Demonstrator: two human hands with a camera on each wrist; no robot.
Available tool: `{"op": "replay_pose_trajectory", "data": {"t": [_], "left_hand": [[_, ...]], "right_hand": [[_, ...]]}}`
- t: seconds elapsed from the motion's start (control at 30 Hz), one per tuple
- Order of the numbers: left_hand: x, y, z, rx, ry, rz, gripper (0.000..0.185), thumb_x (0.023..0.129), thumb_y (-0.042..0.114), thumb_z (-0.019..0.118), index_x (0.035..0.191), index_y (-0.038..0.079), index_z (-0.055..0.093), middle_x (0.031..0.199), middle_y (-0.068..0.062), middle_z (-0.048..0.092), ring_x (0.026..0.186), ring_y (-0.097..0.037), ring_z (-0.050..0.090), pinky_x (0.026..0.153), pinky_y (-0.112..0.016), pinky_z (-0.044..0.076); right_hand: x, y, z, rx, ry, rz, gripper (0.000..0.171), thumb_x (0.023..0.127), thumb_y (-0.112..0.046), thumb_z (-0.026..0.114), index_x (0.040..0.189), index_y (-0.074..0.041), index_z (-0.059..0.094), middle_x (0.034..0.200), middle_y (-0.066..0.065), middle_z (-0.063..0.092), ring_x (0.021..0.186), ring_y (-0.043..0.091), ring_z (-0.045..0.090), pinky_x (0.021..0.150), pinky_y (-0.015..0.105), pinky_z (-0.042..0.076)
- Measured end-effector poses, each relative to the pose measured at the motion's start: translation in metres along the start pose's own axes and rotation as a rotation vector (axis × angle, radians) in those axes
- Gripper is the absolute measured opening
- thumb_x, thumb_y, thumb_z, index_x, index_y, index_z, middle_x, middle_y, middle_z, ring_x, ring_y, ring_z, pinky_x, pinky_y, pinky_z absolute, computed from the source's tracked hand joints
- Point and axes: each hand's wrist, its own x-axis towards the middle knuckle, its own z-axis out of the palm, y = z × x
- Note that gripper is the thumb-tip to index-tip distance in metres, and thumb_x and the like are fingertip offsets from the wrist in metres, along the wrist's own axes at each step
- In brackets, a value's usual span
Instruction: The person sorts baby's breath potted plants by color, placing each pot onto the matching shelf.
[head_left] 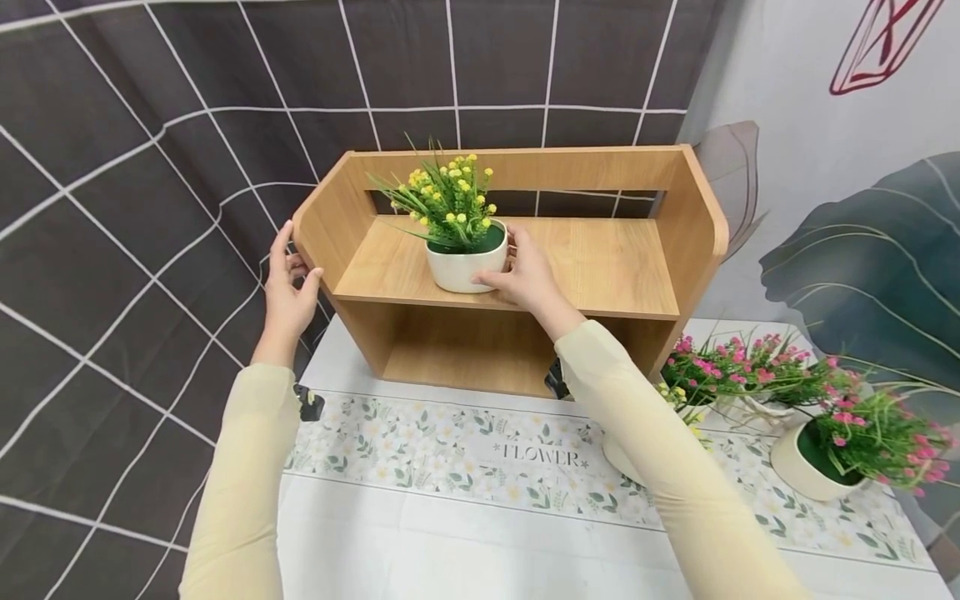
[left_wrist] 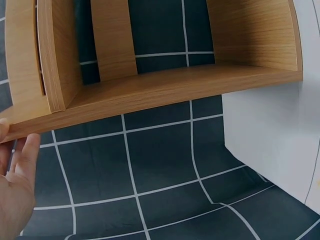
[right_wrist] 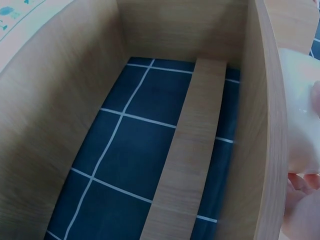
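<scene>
A wooden desktop shelf (head_left: 600,258) stands against the tiled-pattern backdrop. On its upper board sits a potted plant (head_left: 459,271) with yellow flowers and a white pot, left of the middle. My right hand (head_left: 531,279) grips the pot's right side, thumb in front and fingers round behind. The right wrist view catches part of the white pot (right_wrist: 302,120) and some fingers at the right edge. With my left hand (head_left: 288,304) I hold the shelf's left side panel at its front edge. In the left wrist view, the left hand (left_wrist: 19,185) has the wooden edge (left_wrist: 165,95) between thumb and fingers.
Potted plants with pink flowers (head_left: 821,458) stand on the table at the right. Another white pot (head_left: 621,457) is partly behind my right forearm. A floral runner (head_left: 450,450) printed FLOWER crosses the white table before the shelf. Dark cloth (head_left: 112,250) hangs at left.
</scene>
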Motion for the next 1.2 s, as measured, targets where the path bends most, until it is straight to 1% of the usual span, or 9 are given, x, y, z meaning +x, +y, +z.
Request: {"op": "replay_pose_trajectory", "data": {"t": [0.1, 0.23, 0.33, 0.43, 0.57, 0.7, 0.97, 1.13, 1.2], "left_hand": [[0.000, 0.000, 0.000, 0.003, -0.007, 0.009, 0.071, 0.093, -0.004, 0.050, 0.151, 0.026, 0.022, 0.122, -0.024, 0.052, 0.104, -0.027, 0.052, 0.075, -0.022, 0.038], [-0.003, -0.001, -0.001, 0.001, -0.001, 0.008, 0.070, 0.093, -0.003, 0.050, 0.151, 0.027, 0.021, 0.118, -0.022, 0.053, 0.098, -0.019, 0.051, 0.073, -0.021, 0.037], [-0.008, -0.002, -0.003, 0.008, 0.009, -0.004, 0.071, 0.093, -0.003, 0.050, 0.151, 0.026, 0.022, 0.115, -0.020, 0.053, 0.095, -0.012, 0.049, 0.073, -0.021, 0.038], [-0.010, -0.002, -0.003, 0.017, 0.012, -0.009, 0.070, 0.093, -0.003, 0.050, 0.151, 0.025, 0.021, 0.114, -0.018, 0.052, 0.094, -0.009, 0.049, 0.072, -0.020, 0.038], [-0.009, -0.001, 0.000, 0.009, 0.015, 0.003, 0.070, 0.093, -0.003, 0.050, 0.151, 0.024, 0.022, 0.113, -0.017, 0.052, 0.094, -0.009, 0.049, 0.072, -0.019, 0.038], [-0.005, 0.001, 0.003, 0.007, 0.016, 0.010, 0.070, 0.093, -0.003, 0.050, 0.151, 0.026, 0.022, 0.113, -0.017, 0.052, 0.095, -0.009, 0.049, 0.073, -0.019, 0.038], [-0.009, -0.001, 0.000, 0.002, 0.004, -0.016, 0.071, 0.094, -0.002, 0.050, 0.151, 0.027, 0.021, 0.115, -0.015, 0.051, 0.094, -0.006, 0.047, 0.072, -0.019, 0.039], [-0.006, -0.001, 0.000, 0.025, 0.000, -0.027, 0.072, 0.094, -0.001, 0.049, 0.151, 0.031, 0.019, 0.118, -0.016, 0.051, 0.096, -0.007, 0.048, 0.074, -0.019, 0.040], [-0.005, 0.000, 0.001, 0.029, -0.006, -0.031, 0.071, 0.095, 0.000, 0.049, 0.151, 0.031, 0.019, 0.120, -0.017, 0.051, 0.097, -0.008, 0.048, 0.075, -0.020, 0.040]], "right_hand": [[0.004, 0.000, 0.004, 0.009, 0.008, 0.002, 0.086, 0.071, -0.015, 0.084, 0.141, -0.004, 0.036, 0.138, 0.016, 0.047, 0.127, 0.030, 0.047, 0.104, 0.038, 0.039], [0.009, 0.000, 0.013, 0.017, 0.006, 0.011, 0.085, 0.070, -0.016, 0.084, 0.141, -0.006, 0.037, 0.139, 0.014, 0.047, 0.128, 0.029, 0.046, 0.105, 0.038, 0.037], [0.011, -0.001, 0.021, -0.002, -0.002, 0.012, 0.085, 0.071, -0.016, 0.084, 0.141, -0.006, 0.036, 0.138, 0.013, 0.048, 0.127, 0.027, 0.047, 0.105, 0.038, 0.038], [0.013, -0.002, 0.025, -0.024, -0.002, 0.017, 0.085, 0.071, -0.017, 0.084, 0.141, -0.007, 0.037, 0.137, 0.013, 0.049, 0.125, 0.026, 0.047, 0.104, 0.038, 0.038], [0.016, -0.004, 0.027, -0.028, 0.007, 0.027, 0.084, 0.071, -0.018, 0.084, 0.140, -0.007, 0.037, 0.136, 0.012, 0.050, 0.125, 0.026, 0.047, 0.104, 0.038, 0.038], [0.020, -0.006, 0.027, -0.034, 0.020, 0.034, 0.085, 0.072, -0.020, 0.083, 0.142, -0.007, 0.036, 0.137, 0.011, 0.049, 0.125, 0.026, 0.047, 0.105, 0.038, 0.037], [0.023, -0.009, 0.035, -0.033, -0.003, 0.062, 0.087, 0.074, -0.022, 0.082, 0.144, -0.008, 0.032, 0.135, 0.011, 0.048, 0.123, 0.024, 0.046, 0.105, 0.038, 0.035], [0.025, -0.011, 0.034, -0.047, -0.009, 0.050, 0.087, 0.074, -0.024, 0.081, 0.143, -0.008, 0.032, 0.138, 0.012, 0.045, 0.124, 0.025, 0.044, 0.105, 0.038, 0.035], [0.026, -0.011, 0.033, -0.059, -0.008, 0.044, 0.086, 0.074, -0.024, 0.081, 0.143, -0.008, 0.032, 0.137, 0.012, 0.045, 0.123, 0.025, 0.044, 0.105, 0.038, 0.036]]}}
